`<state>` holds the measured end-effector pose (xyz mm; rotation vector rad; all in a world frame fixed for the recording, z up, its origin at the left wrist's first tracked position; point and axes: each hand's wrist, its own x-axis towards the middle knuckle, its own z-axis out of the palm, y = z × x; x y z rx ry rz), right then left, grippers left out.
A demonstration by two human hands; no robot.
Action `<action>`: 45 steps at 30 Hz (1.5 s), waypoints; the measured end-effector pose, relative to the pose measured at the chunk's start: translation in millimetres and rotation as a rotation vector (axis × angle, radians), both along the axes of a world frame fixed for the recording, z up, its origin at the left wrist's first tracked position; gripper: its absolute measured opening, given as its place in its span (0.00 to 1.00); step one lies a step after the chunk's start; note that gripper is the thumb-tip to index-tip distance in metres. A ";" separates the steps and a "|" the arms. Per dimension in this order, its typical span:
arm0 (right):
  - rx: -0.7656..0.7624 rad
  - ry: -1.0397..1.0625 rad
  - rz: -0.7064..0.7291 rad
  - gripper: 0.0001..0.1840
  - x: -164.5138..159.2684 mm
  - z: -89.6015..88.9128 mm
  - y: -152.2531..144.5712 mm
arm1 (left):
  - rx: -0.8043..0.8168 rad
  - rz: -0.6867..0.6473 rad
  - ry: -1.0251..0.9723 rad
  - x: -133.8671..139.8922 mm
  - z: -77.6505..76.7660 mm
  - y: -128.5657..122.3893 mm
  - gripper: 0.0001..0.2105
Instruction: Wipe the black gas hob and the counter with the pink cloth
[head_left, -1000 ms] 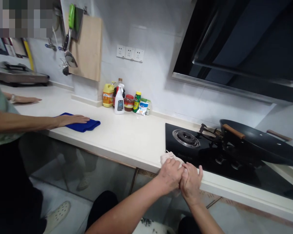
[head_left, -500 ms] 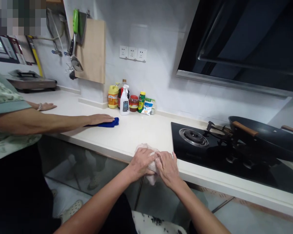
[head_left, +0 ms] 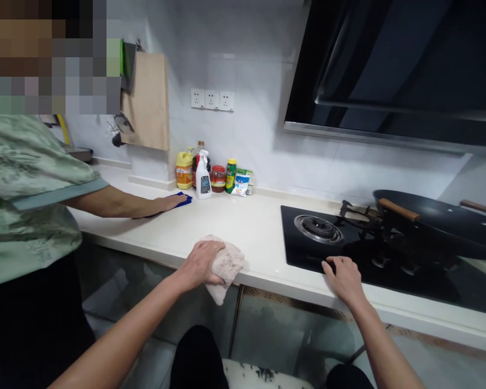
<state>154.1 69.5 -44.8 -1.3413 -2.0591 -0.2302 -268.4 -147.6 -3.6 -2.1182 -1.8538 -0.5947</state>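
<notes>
My left hand (head_left: 201, 263) grips a pale pink cleaning cloth (head_left: 229, 262) at the front edge of the white countertop (head_left: 259, 237). One corner of the cloth hangs over that edge. Off to the right, my right hand (head_left: 344, 278) holds nothing; its fingers are loosely bent and apart, resting at the front rim of the black gas stove (head_left: 308, 251). Farther left on the counter, a co-worker's hand (head_left: 170, 202) presses on a dark blue cloth (head_left: 183, 200).
A white spray bottle (head_left: 203, 178), a yellow jug (head_left: 184, 170), a red-lidded jar (head_left: 218, 179) and a green container (head_left: 230, 177) stand by the wall. A wok (head_left: 449, 221) sits on the right burner, under the range hood (head_left: 389, 70). The co-worker (head_left: 32, 183) stands close on my left.
My hands have come apart. The left has moved left with the pink cloth; the right has let go and moved right to the stove's edge. The co-worker has leaned closer into view.
</notes>
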 end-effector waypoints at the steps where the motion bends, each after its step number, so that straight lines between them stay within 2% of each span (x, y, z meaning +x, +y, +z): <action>1: -0.002 -0.023 0.016 0.22 -0.4 -4.6 0.9 | 0.004 0.018 0.012 -3.2 -0.4 -1.8 0.40; 4: 0.018 -0.047 0.057 0.22 -5.0 -10.8 -0.9 | 0.016 0.098 0.057 -12.8 -5.1 -9.7 0.39; 7: -0.017 -0.037 0.041 0.21 -6.1 -9.3 -3.3 | 0.010 0.164 0.089 -17.3 -12.5 -20.7 0.35; 12: -0.017 -0.046 0.050 0.22 -4.4 -6.5 -4.5 | -0.014 0.209 0.039 -8.0 -19.5 -36.0 0.35; 16: -0.054 -0.042 0.058 0.23 -3.6 -6.6 -4.5 | -0.155 0.245 -0.042 4.7 -11.7 -38.2 0.43; 20: -0.133 -0.043 0.064 0.24 0.4 -1.4 -3.0 | -0.253 0.342 -0.091 21.7 1.0 -32.9 0.40; 24: -0.219 -0.002 0.187 0.21 -1.8 23.3 5.1 | -0.303 0.453 -0.089 42.6 8.5 -21.3 0.42; 27: -0.146 0.076 0.350 0.18 -15.1 55.4 19.0 | -0.296 0.511 -0.109 53.0 11.5 -10.8 0.42; 29: -0.056 0.141 0.407 0.17 -28.9 78.6 31.1 | -0.279 0.532 -0.104 56.0 13.5 -4.2 0.42; 32: 0.048 0.241 0.420 0.16 -52.6 107.7 51.7 | -0.292 0.553 -0.077 56.3 17.9 5.1 0.43; 35: 0.091 0.316 0.380 0.16 -74.8 122.5 73.1 | -0.348 0.564 -0.071 54.0 23.7 15.2 0.45; 38: 0.118 0.300 0.363 0.14 -90.4 119.6 92.8 | -0.397 0.568 -0.083 50.5 28.7 27.2 0.46; 45: 0.243 0.127 0.390 0.12 -90.3 79.5 116.9 | -0.404 0.576 -0.081 36.6 29.3 71.2 0.48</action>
